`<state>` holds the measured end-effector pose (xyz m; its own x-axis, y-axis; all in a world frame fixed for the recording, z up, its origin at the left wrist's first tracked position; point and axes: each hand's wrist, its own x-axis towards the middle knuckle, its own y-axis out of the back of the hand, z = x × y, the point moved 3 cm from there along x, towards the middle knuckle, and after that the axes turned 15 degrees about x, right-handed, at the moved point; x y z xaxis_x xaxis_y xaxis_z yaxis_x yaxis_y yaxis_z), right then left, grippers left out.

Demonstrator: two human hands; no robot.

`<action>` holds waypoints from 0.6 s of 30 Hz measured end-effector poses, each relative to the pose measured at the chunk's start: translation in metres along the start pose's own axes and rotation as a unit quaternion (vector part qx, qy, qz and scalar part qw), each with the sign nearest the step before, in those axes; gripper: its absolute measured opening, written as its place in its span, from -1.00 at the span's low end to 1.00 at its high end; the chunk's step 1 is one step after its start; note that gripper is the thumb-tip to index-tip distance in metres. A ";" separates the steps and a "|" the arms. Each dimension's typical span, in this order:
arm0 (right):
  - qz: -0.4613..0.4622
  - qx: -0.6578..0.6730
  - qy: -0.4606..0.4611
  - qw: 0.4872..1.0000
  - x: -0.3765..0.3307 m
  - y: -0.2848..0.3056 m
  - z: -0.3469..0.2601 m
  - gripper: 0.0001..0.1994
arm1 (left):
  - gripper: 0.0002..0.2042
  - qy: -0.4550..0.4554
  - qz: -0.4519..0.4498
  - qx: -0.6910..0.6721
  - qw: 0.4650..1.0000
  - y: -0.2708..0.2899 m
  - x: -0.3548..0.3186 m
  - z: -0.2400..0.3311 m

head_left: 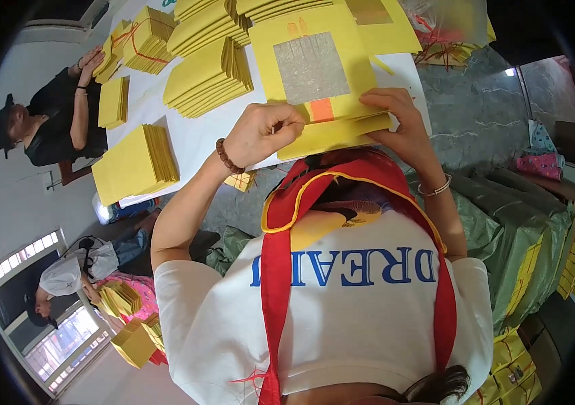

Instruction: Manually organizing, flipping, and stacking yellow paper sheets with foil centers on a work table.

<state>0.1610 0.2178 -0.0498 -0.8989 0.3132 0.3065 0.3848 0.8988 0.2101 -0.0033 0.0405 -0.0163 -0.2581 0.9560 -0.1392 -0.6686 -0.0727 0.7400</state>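
Note:
A yellow paper sheet [358,81] lies before me at the table's near edge. It bears a silver-grey rectangle [311,67] and an orange strip [322,110]. Its near edge is folded up into a flap [341,135]. My left hand [260,135], with a beaded bracelet, is curled into a fist against the left end of the fold; whether its fingers pinch anything is hidden. At the right end, my right hand [402,125] grips the folded edge, its thumb low by the flap and its fingers over the sheet.
Stacks of folded yellow paper [210,77] cover the white table [189,142] to the left. A tied bundle [146,40] sits farther off, near a person in black [51,128]. Another person [71,273] sits at lower left. Green wrapped bales [503,223] stand at right.

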 end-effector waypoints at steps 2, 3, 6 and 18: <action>-0.001 -0.002 0.001 1.000 0.000 0.000 0.001 -0.53 | -0.86 -0.002 -0.005 0.003 1.000 -0.001 0.000 0.001; -0.001 -0.007 0.009 1.000 0.000 0.000 0.001 -0.58 | -0.87 -0.026 0.015 0.020 0.999 -0.002 0.000 0.004; -0.002 -0.021 0.026 0.999 0.002 0.000 0.002 -0.68 | -0.83 -0.126 0.102 0.110 0.981 -0.011 -0.001 0.025; 0.012 -0.031 -0.012 0.999 0.013 -0.001 0.001 -0.84 | -0.57 -0.233 0.060 0.307 0.921 -0.013 -0.006 0.027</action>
<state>0.1486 0.2214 -0.0464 -0.8933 0.3429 0.2907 0.4187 0.8699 0.2606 0.0259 0.0432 -0.0074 0.1182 0.9803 0.1583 -0.0970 -0.1472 0.9843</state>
